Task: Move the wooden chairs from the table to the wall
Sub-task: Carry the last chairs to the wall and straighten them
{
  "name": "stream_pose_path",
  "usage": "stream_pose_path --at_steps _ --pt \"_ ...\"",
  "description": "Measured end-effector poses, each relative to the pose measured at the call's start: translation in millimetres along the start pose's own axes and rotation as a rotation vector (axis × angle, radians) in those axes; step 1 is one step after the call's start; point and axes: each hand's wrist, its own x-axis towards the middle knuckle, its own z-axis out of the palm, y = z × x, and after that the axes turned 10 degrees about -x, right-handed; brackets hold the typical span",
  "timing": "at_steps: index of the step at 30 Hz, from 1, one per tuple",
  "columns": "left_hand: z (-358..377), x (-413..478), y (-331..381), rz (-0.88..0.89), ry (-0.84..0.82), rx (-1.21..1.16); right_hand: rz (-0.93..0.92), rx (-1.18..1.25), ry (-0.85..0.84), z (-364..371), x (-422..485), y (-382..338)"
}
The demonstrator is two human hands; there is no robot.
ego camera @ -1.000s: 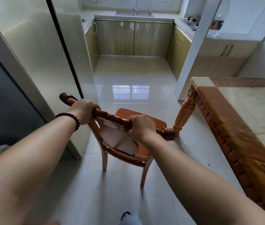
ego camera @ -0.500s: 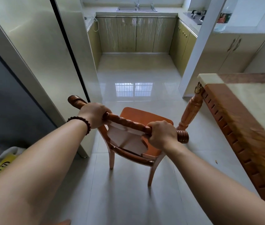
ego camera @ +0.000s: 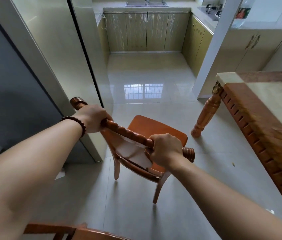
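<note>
The wooden chair (ego camera: 147,148) looks to be in mid-move, clear of the desk (ego camera: 264,108) at the right and well apart from its turned leg (ego camera: 206,113), but not yet placed; it stands or hangs over the tiled floor (ego camera: 136,213) in the middle of the scene, near the corner of the pale wall panel (ego camera: 55,49) at the left, and whether its feet touch the floor cannot be told; so this chair's trip seems perhaps half done, with setting it against the wall left to do; part of another wooden chair (ego camera: 78,232) shows at the near edge, and whether it has been moved already or waits its turn cannot be judged from here; the left hand (ego camera: 91,118) is clenched round the far-left end of the beaded top rail (ego camera: 128,132), the right hand (ego camera: 166,149) clenched round the near-right end, so the chair lies directly ahead of and below both hands, its seat pointing away toward the far kitchen cabinets (ego camera: 147,30).
</note>
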Motion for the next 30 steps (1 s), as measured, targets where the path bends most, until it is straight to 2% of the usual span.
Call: stream_pose_path --at_steps 11,23,30 --pt "14.1 -79.1 -23.5 -0.046 -0.023 -0.042 -0.09 0.036 -0.047 7.7 -38.6 -65.7" --pt "46.3 -169.3 -11.0 -0.053 0.009 -0.023 -0.104 0.0 -0.047 27.5 -101.9 -103.6" --pt "59.0 -227.8 7.8 -0.111 0.035 -0.093 -0.14 0.011 -0.044 28.8 -148.4 -122.2"
